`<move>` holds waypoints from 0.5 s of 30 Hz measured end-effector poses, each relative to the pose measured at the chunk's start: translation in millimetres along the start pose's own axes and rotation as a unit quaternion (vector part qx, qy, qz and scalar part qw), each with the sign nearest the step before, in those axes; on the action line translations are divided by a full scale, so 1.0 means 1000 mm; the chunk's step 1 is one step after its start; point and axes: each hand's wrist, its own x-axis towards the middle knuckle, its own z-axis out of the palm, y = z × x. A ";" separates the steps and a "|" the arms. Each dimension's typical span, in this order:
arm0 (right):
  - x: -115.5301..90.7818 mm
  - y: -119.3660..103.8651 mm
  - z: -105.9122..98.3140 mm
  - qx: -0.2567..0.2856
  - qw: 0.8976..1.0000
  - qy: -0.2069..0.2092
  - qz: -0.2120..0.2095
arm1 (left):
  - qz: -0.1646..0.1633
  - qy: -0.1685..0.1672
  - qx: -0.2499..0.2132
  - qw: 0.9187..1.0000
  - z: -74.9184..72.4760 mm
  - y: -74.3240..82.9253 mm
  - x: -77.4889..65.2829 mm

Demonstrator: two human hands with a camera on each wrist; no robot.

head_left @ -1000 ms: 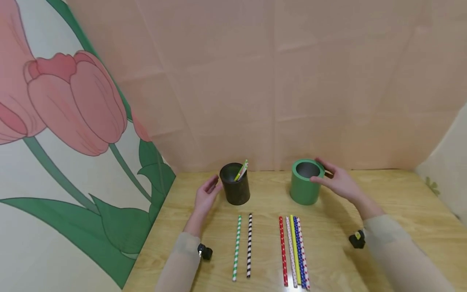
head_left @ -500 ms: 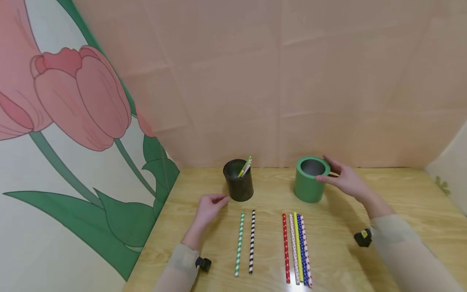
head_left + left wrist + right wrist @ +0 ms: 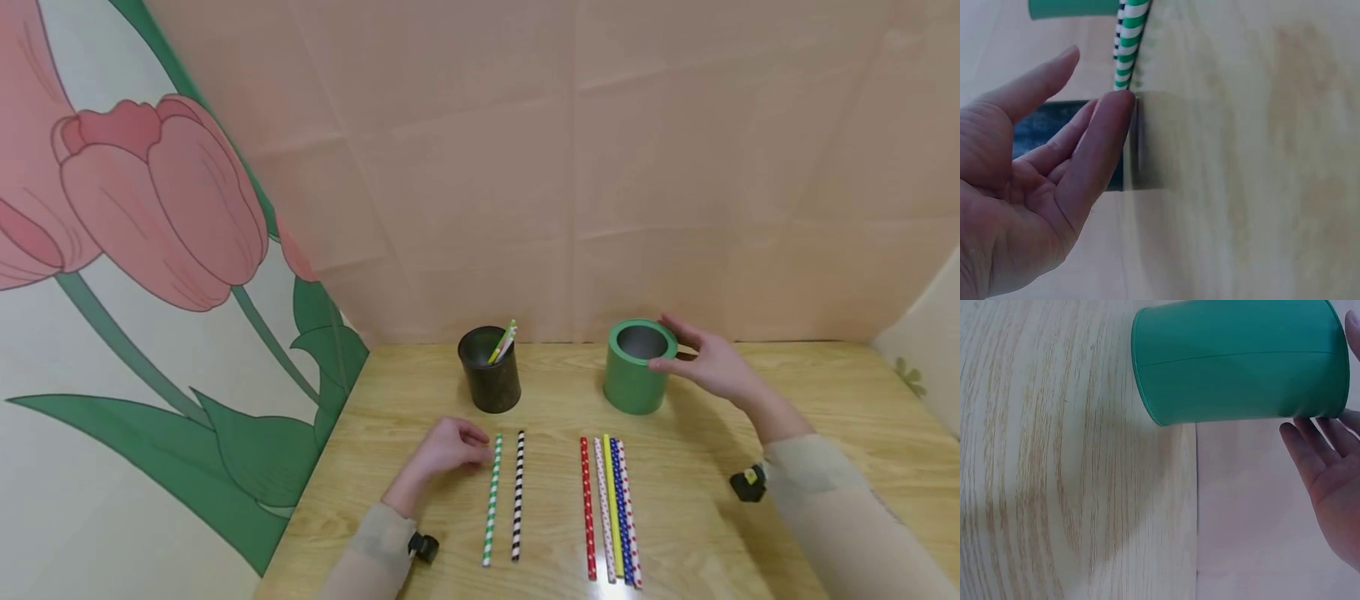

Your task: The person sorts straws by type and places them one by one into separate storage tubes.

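In the head view my left hand (image 3: 447, 450) is low over the table, fingertips right at the top end of a green-and-white striped straw (image 3: 492, 500). The left wrist view shows thumb and forefinger apart, with nothing between them; the forefinger tip overlaps the end of the striped straw (image 3: 1129, 53). A black-and-white striped straw (image 3: 518, 496) lies beside it. My right hand (image 3: 708, 362) holds a green cylindrical cup (image 3: 633, 383) near its rim, thumb on the near side and fingers on the far side. The right wrist view has the fingers against the wall of the cup (image 3: 1241, 362).
A black cup (image 3: 491, 387) with several short straws (image 3: 504, 343) stands upright at the back left. Right of the striped straws lie a red dotted straw (image 3: 588, 508) and several others, including a yellow straw (image 3: 614, 508). A pinkish sheet (image 3: 465, 167) hangs behind the table (image 3: 420, 533).
My left hand has come away from beside the black cup, moving nearer and to the right, to the green-striped straw. The right hand stays at the green cup.
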 end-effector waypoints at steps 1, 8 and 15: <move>0.000 0.000 0.000 -0.003 1.000 -0.001 0.002 | -0.005 -0.005 -0.001 1.000 0.001 0.000 0.000; -0.001 0.001 0.002 0.008 1.000 -0.008 0.015 | -0.039 -0.017 -0.016 0.999 0.012 -0.002 0.000; 0.003 -0.004 0.005 0.022 0.999 -0.010 0.031 | -0.049 -0.001 -0.017 0.999 0.017 0.002 0.000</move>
